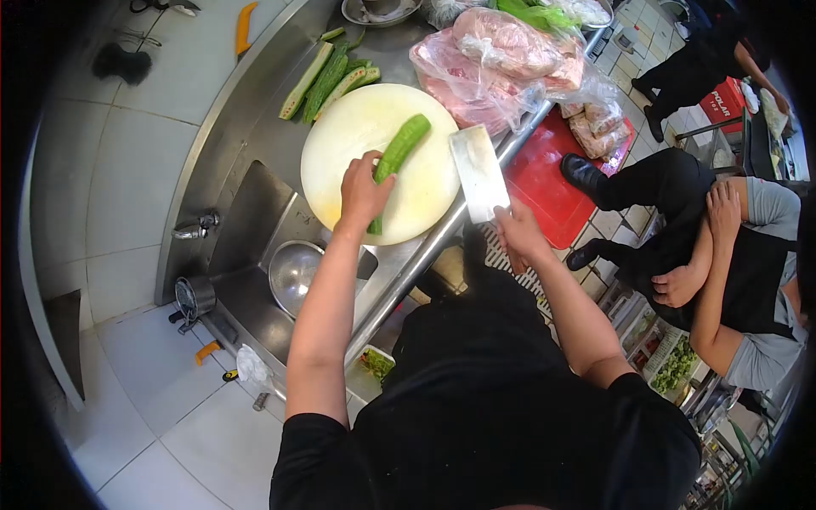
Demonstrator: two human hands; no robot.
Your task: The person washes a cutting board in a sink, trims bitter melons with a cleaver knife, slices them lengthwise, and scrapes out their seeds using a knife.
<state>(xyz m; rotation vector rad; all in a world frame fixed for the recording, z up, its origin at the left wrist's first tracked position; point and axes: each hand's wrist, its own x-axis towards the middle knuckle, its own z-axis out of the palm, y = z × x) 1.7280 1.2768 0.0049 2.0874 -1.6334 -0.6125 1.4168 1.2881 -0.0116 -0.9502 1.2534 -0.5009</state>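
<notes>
A long green gourd (403, 146) lies slantwise on the round white cutting board (433, 200). My left hand (365, 191) is closed around its lower part and holds it against the board. My right hand (518, 235) grips the handle of a cleaver (478, 174). The broad blade is just off the board's right edge, apart from the gourd. Beyond the board, several lengthwise-cut green gourd pieces (327, 81) lie on the steel counter, with pale insides showing on some.
Bags of raw meat (493, 64) are heaped right of the board. At left are a faucet (197, 226) and a sink holding a metal bowl (293, 276). A red board (552, 183) lies low at right. A seated person (722, 246) is close on my right; another stands farther back.
</notes>
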